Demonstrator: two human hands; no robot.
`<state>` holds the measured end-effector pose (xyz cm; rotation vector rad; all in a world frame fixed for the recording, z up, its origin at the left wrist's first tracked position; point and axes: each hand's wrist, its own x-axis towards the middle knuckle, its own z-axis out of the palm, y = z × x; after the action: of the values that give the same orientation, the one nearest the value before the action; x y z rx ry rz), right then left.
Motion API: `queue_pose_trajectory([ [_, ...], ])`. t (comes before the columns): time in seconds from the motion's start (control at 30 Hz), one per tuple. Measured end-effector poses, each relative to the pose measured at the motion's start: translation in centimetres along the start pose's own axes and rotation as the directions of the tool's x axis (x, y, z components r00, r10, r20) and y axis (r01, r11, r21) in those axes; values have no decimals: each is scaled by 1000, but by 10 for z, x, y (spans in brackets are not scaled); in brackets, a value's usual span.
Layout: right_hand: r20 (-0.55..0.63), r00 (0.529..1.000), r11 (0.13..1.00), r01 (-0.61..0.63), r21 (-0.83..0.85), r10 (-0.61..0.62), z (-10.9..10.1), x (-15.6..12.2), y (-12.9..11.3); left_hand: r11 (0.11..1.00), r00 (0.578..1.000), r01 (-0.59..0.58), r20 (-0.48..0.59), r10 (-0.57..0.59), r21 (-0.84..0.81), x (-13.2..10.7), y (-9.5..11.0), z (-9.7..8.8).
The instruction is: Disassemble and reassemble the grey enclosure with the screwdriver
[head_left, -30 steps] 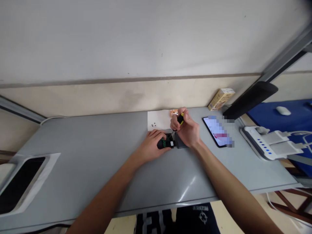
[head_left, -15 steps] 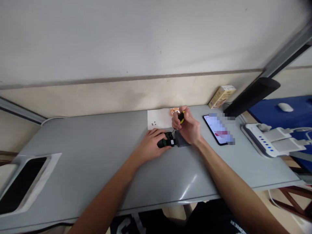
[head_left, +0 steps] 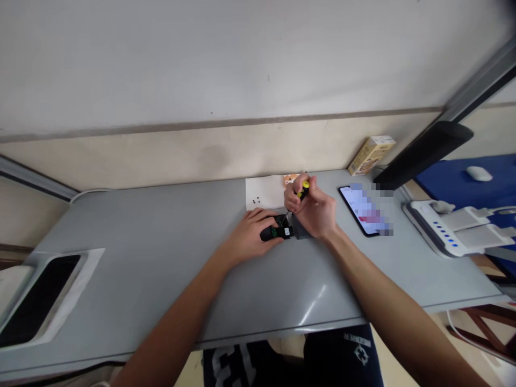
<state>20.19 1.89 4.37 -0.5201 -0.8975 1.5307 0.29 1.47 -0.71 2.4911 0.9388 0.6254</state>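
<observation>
Black device (head_left: 281, 233): an opened casing on the grey desk (head_left: 153, 263), with a green circuit board (head_left: 274, 232) showing inside and a small white label (head_left: 287, 231) toward its right end.
Left hand (head_left: 252, 232): wrapped around the device's left end, holding it, fingers over the far side and thumb along the near side.
Right hand (head_left: 314, 208): raised just right of the device, closed around a screwdriver (head_left: 305, 189).
Screwdriver: black-and-yellow handle, tilted, thin shaft slanting down toward the device's open part; whether the tip touches is too small to tell.
Grey block (head_left: 301, 231): just right of the device, partly hidden by the right hand.
White paper (head_left: 266, 188): just beyond the device, bearing a few tiny dark pieces (head_left: 258, 202) and an orange cartoon face (head_left: 289, 178), partly covered.
Phone (head_left: 355, 209): right of the device, past the right hand, screen lit and partly blurred.
Carton (head_left: 371, 156): farther right and beyond the device.
Power strip (head_left: 432, 228): well right of the device, with blue lights and white plugs.
</observation>
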Motion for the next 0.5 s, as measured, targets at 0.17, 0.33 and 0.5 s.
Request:
queue_pose_trajectory([
  [0.17,-4,1000,1000,8,31,-8,1,-1,1,1000,1000,11,-9,-11,-23,-1,-1,1],
  [0.33,1,1000,999,8,31,-8,5,-3,2,999,1000,18,-24,-19,-28,-1,-1,2],
  [0.5,-55,998,1000,6,-16,-7,7,-4,2,998,998,61,-8,-61,-28,1,1,2],
])
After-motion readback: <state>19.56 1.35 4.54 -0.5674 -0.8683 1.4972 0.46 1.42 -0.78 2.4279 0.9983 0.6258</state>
